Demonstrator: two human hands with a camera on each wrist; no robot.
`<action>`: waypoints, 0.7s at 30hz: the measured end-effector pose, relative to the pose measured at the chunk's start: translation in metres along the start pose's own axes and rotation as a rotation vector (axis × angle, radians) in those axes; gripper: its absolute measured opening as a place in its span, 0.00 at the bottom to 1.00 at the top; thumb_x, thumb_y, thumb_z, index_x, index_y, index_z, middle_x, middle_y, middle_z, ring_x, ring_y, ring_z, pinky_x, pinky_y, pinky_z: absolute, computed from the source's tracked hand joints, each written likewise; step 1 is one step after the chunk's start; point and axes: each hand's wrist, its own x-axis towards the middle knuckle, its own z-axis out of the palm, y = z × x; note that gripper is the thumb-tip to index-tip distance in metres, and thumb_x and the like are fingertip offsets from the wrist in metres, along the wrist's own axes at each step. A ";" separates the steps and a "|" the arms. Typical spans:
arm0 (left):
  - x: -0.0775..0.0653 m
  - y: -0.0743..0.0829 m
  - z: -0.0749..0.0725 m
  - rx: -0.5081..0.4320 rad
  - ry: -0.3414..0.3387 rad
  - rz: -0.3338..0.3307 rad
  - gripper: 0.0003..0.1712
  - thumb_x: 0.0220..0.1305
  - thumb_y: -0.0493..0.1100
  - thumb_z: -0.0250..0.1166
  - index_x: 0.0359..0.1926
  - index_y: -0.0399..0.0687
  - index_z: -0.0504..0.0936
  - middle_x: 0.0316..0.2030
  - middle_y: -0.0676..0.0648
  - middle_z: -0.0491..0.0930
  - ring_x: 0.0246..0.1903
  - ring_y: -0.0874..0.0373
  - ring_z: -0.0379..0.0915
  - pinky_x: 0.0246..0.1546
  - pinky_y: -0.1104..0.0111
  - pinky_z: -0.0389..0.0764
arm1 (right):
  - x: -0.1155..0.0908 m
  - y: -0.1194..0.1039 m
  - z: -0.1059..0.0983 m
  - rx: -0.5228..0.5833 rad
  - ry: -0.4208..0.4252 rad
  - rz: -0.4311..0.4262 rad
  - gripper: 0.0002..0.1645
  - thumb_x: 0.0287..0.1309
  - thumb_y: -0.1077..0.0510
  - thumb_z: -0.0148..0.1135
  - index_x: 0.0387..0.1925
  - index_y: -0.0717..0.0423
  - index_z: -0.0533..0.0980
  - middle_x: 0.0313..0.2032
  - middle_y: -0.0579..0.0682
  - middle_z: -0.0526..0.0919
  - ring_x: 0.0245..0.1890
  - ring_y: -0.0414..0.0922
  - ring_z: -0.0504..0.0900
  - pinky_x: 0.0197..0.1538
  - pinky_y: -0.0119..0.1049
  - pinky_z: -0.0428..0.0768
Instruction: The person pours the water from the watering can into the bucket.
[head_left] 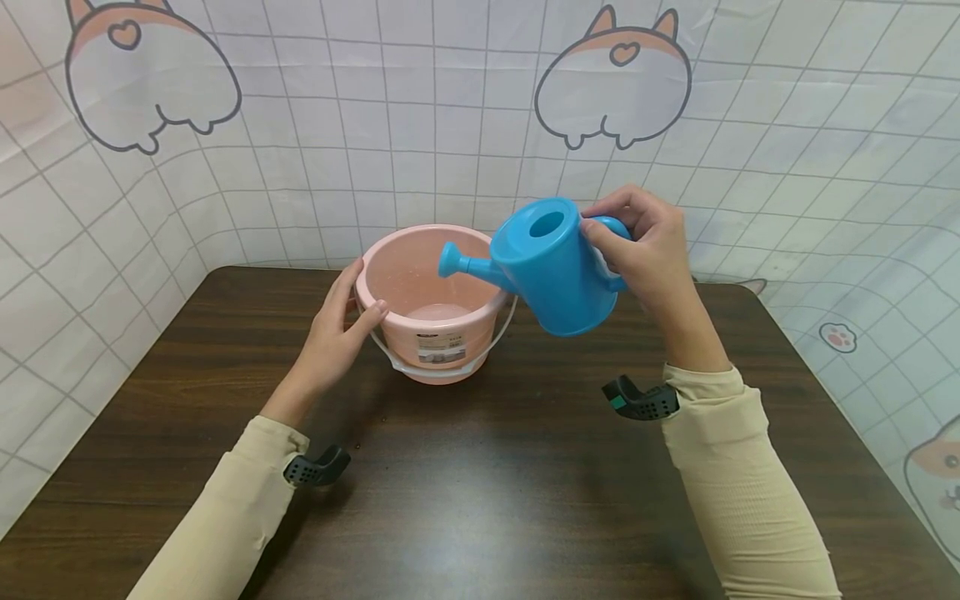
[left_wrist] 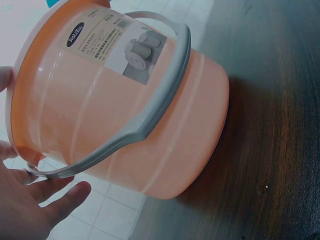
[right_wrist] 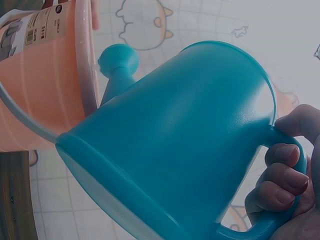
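A pink bucket (head_left: 442,342) stands upright on the dark wooden table, its grey handle (left_wrist: 165,95) hanging down across the front. My left hand (head_left: 337,325) holds the bucket's left rim, with the thumb at the front edge and the fingers farther back. Raised off the table, a blue watering can (head_left: 558,275) tilts toward the bucket. My right hand (head_left: 641,242) grips its loop handle, and in the right wrist view the fingers (right_wrist: 285,180) curl through that loop. The can's spout head (head_left: 452,260) is over the bucket's opening. Small droplets show on the inner wall.
Behind the table (head_left: 465,492) hangs a white grid-patterned cloth (head_left: 420,108) with cartoon animal prints. A label (left_wrist: 117,45) is stuck on the bucket's front. Black straps (head_left: 641,400) sit at both wrists. A few small drops lie on the tabletop near the left forearm.
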 end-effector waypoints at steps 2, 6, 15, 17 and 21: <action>0.000 0.000 0.000 0.000 0.001 0.000 0.41 0.70 0.52 0.55 0.77 0.63 0.45 0.76 0.52 0.44 0.68 0.41 0.58 0.61 0.41 0.67 | 0.000 0.000 0.000 0.002 0.000 0.001 0.10 0.60 0.62 0.61 0.40 0.65 0.79 0.21 0.39 0.80 0.18 0.39 0.71 0.24 0.30 0.72; 0.001 0.000 0.000 0.004 0.006 0.003 0.41 0.70 0.52 0.55 0.77 0.62 0.45 0.76 0.51 0.44 0.68 0.40 0.59 0.61 0.41 0.67 | 0.000 0.000 0.000 0.009 0.001 0.001 0.09 0.59 0.62 0.61 0.40 0.63 0.80 0.21 0.39 0.79 0.18 0.39 0.70 0.24 0.30 0.72; 0.001 -0.001 0.001 0.008 0.006 0.006 0.41 0.70 0.52 0.56 0.77 0.63 0.45 0.76 0.51 0.45 0.68 0.39 0.58 0.61 0.41 0.67 | 0.001 0.000 0.000 0.008 -0.001 0.004 0.09 0.59 0.62 0.62 0.40 0.64 0.80 0.22 0.40 0.80 0.19 0.39 0.71 0.25 0.31 0.72; 0.001 -0.001 0.000 0.007 0.005 0.005 0.41 0.70 0.52 0.56 0.77 0.63 0.45 0.76 0.52 0.45 0.68 0.39 0.58 0.61 0.41 0.67 | 0.001 -0.001 0.000 0.007 -0.004 0.004 0.10 0.59 0.61 0.62 0.40 0.64 0.79 0.22 0.40 0.80 0.19 0.39 0.71 0.25 0.31 0.72; 0.000 0.001 0.000 0.003 0.004 0.004 0.41 0.70 0.52 0.56 0.77 0.63 0.45 0.76 0.52 0.45 0.68 0.40 0.58 0.61 0.41 0.67 | 0.001 -0.002 0.000 0.011 -0.010 0.007 0.10 0.59 0.61 0.62 0.40 0.64 0.79 0.22 0.41 0.80 0.19 0.39 0.71 0.25 0.31 0.72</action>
